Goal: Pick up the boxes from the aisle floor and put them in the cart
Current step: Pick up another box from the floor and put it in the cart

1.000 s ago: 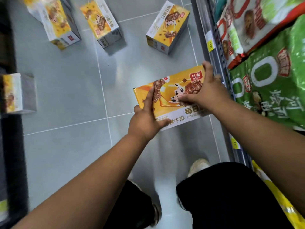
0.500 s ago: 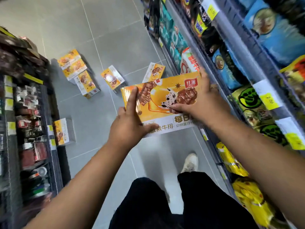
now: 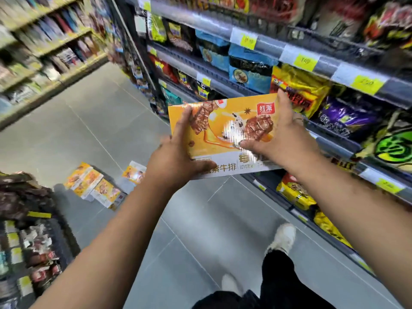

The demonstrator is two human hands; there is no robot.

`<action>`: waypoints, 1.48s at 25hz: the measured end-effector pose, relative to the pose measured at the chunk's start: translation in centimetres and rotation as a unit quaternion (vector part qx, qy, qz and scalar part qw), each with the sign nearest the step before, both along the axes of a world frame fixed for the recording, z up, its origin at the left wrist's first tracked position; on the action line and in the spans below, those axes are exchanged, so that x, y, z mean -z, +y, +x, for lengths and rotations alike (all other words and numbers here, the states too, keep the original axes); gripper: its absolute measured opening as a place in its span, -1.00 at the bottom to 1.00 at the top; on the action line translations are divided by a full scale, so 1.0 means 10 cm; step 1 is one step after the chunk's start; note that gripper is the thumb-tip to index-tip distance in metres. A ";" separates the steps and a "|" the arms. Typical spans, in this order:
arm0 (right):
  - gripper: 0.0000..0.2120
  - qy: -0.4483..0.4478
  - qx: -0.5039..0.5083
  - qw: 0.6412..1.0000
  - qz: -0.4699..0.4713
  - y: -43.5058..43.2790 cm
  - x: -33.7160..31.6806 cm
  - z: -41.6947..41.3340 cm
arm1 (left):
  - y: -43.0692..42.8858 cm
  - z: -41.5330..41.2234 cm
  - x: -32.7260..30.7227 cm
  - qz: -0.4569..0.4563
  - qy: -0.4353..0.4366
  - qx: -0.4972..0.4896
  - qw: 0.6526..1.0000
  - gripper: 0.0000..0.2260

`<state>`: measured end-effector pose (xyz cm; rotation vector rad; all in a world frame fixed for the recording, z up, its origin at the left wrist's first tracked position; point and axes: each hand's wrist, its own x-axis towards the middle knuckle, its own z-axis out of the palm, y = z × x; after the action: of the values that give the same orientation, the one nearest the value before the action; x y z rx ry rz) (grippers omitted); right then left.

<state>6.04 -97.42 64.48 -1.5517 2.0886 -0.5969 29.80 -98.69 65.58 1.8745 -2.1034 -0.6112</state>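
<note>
I hold an orange-and-white snack box up at chest height, flat face toward me. My left hand grips its lower left corner, with the index finger lying up the front and the thumb under the bottom edge. My right hand grips its right end, thumb across the front. Several matching boxes lie on the grey floor at the lower left, and another box is partly hidden behind my left wrist. No cart is in view.
Stocked shelves of snack bags run along the right, close to my right arm. A lower display rack stands at the left. Another shelf row closes the far left. Grey tiled floor stretches ahead; my feet are below.
I have stood up and lifted the box from near the floor to chest height. The view has tilted up, so the boxes on the floor now sit lower left and farther off.
</note>
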 end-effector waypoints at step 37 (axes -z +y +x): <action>0.17 0.050 0.697 0.715 0.020 8.74 -0.73 -4.17 | 6.47 -6.85 -0.57 0.029 0.017 0.718 0.695 0.30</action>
<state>-35.67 -10.02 71.82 0.3807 3.0189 -0.8703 -38.75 -33.94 71.31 -0.2325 -3.1453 -0.8884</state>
